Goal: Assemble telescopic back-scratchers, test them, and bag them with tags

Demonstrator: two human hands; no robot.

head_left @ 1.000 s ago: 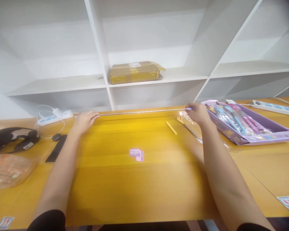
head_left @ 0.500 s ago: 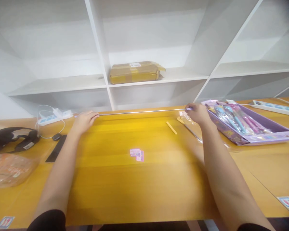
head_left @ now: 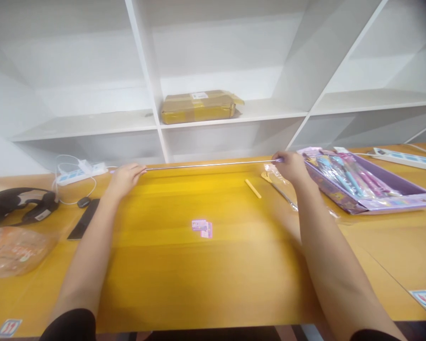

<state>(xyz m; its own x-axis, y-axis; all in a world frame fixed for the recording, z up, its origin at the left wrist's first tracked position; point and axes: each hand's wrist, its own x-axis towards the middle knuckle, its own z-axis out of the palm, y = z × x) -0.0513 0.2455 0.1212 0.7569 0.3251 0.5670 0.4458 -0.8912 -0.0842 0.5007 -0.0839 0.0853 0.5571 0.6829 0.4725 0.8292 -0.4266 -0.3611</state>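
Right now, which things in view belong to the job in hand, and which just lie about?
In the job, by the look:
left hand, gripping one end
right hand, gripping the other
thin metal rod, between them

Lying about:
wrapped yellow-headed tool, near right hand
yellow stick
pink cards
purple box
taped package
orange bag

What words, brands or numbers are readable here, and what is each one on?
None reads clearly enough to quote.
Left table sticker: red marks, too blurred.
Right table sticker: red marks, too blurred.
Orange-printed bag: pale lettering, too blurred.
Carton: its white label is too small.
Pink cards: print too small.
Black curved item: its white tag is too small.
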